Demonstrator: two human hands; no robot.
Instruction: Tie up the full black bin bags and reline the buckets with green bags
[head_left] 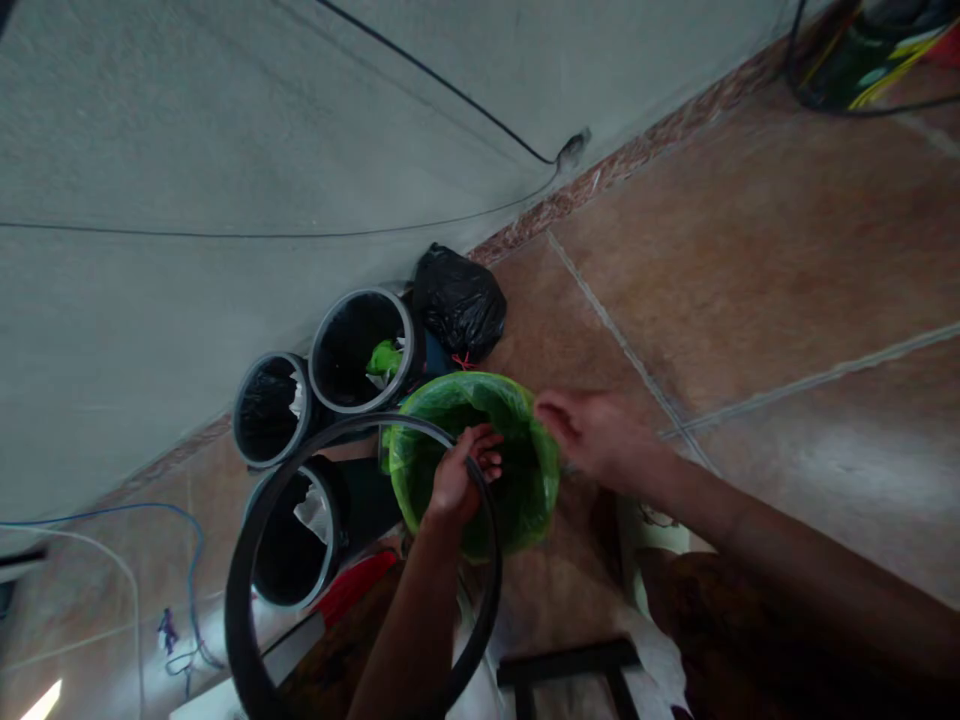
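A translucent green plastic bag point(431, 400) lines the round bin in front of me, its edge folded over the rim. My left hand point(466, 468) is over the bin's mouth, fingers loosely curled, with a large dark ring point(244, 590) running across it. The ring tilts around my left forearm and looks held at the hand. At the bag's right edge is my right hand point(589, 430), slightly blurred. Its fingers are closed together against the edge of the bag; the exact grip is partly hidden.
Three bins with black liners, an upper bin point(360, 405), a left bin point(247, 455) and a lower bin point(300, 600), stand by the wall. A tied black bag point(461, 300) lies beside them. A dark stool-like frame point(568, 662) is near my legs. Cables point(196, 560) cross the floor.
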